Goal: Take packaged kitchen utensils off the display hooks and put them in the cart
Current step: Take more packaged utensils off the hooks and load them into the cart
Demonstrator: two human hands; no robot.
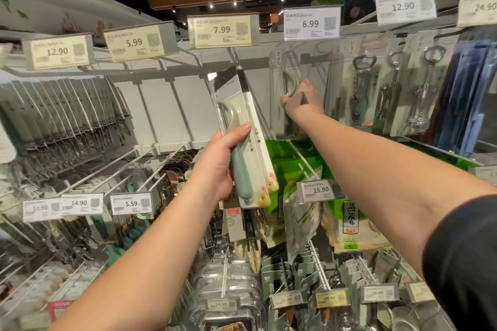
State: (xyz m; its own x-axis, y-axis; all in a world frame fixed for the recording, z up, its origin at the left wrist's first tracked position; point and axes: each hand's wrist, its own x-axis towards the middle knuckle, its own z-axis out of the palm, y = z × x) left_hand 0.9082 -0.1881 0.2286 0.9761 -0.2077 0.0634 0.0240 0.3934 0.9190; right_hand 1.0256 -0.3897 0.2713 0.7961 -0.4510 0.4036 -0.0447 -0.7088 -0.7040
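Observation:
My left hand (218, 161) grips two stacked peeler packages (243, 140), pale green tools on white cards, held upright in front of the display wall. My right hand (302, 98) reaches up to a hanging peeler package (286, 94) under the 6.99 price tag (312, 23) and pinches its clear front near the green loop. That package still hangs on its hook. No cart is in view.
Bottle openers and corkscrews (395, 88) hang to the right of my right hand. Rows of packaged tools (64, 115) fill the hooks at left. Bare hooks (150, 166) jut out below the 7.99 tag. Green cloth packs (352, 223) hang lower right.

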